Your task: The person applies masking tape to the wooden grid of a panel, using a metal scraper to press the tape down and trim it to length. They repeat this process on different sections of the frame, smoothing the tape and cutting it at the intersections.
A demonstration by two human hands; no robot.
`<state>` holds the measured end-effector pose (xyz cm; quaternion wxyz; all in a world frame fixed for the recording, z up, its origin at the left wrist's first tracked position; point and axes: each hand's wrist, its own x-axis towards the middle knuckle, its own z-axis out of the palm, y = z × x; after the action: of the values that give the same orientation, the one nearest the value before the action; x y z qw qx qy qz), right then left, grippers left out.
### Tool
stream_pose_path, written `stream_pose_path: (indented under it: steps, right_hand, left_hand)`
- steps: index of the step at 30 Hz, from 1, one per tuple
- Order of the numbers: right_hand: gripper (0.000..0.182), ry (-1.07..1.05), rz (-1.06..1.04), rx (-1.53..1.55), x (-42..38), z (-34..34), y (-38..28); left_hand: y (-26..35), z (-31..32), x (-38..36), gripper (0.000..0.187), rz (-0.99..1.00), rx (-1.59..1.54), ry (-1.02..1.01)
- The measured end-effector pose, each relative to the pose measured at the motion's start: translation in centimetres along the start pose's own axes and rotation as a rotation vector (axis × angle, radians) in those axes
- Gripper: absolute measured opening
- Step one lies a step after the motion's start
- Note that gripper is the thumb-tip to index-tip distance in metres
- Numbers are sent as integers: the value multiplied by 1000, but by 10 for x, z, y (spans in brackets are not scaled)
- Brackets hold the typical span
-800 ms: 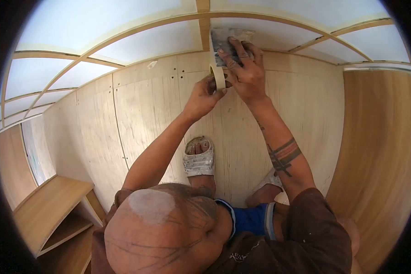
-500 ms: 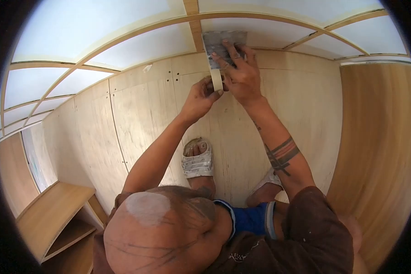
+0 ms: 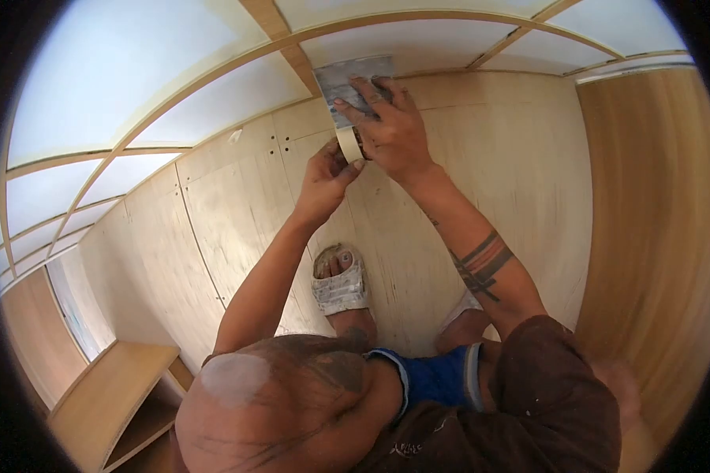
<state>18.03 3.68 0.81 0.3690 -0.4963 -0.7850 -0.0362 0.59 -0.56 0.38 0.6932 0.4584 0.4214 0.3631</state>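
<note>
My left hand [image 3: 323, 183] is closed on a cream roll of masking tape [image 3: 349, 146], its thumb at the lower edge. My right hand [image 3: 398, 138] lies over a wide grey scraper blade [image 3: 335, 79], the fingers stretched across its smeared face; its thumb is hidden. The tape roll sits right below the scraper, between the two hands. Just beyond the blade is a wooden strip [image 3: 300, 69] of the framed white panels [image 3: 229, 91].
Pale plywood boards [image 3: 481, 173] with dark seams and screw holes lie under my feet. A sandal [image 3: 339, 284] shows below my left hand. A brown wood panel [image 3: 647, 205] stands at right, a wooden shelf unit [image 3: 122, 378] at lower left.
Both hands, with the scraper and the tape, have shifted left in the view. The scraper looks slightly more tilted. The surroundings have shifted a little as well, and both grips look the same.
</note>
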Motion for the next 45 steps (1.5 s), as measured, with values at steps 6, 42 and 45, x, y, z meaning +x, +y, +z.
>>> stream_pose_path:
  steps: [6,42,45]
  right_hand:
    - [44,-19,6,-2,-3,-6,-4]
    - [50,-67,16,24,-4,-8,-3]
    - [52,-63,-7,45,-8,-8,0]
  left_hand:
    - [-4,0,-3,43,-27,-19,38]
    - [6,-10,13,39,-67,16,55]
    - [-1,-13,16,40,-72,39,83]
